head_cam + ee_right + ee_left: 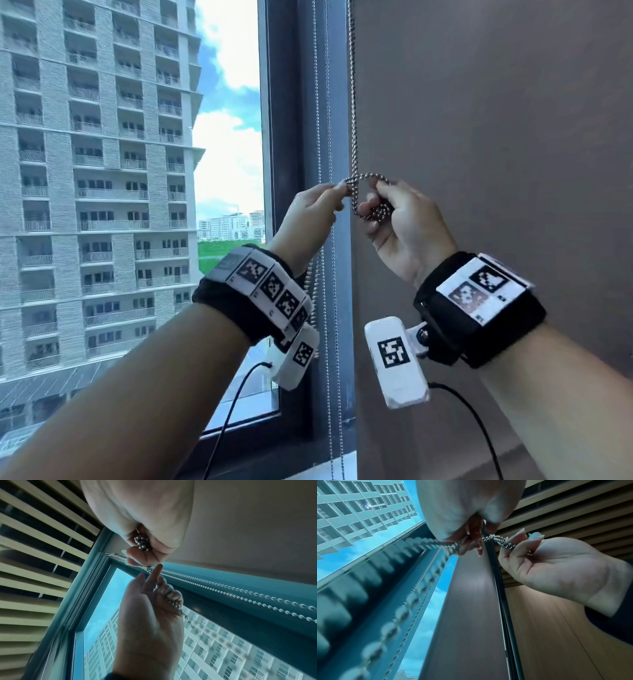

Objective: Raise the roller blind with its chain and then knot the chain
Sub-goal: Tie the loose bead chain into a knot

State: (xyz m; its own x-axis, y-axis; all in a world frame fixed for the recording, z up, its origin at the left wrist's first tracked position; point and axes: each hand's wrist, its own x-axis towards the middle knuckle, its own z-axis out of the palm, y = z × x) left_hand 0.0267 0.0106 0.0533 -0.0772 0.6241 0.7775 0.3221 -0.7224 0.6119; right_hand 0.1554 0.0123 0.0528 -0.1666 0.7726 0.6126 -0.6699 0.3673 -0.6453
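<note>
A silver bead chain (354,102) hangs down along the left edge of a grey-brown roller blind (479,137). At chest height it curls into a small loop (366,178) between my hands. My left hand (337,192) pinches one side of the loop with thumb and forefinger, and the rest of the chain trails down past my left wrist. My right hand (375,200) holds a bunched length of chain (373,210) in its curled fingers. In the left wrist view the twisted chain (498,540) spans both hands. In the right wrist view the bunch (142,543) sits inside my right fingers.
The window pane (137,171) on the left is uncovered and shows a tall apartment block. A dark window frame (287,137) stands between pane and blind, with thinner bead chains (318,102) hanging along it. Wooden ceiling slats (42,534) run overhead.
</note>
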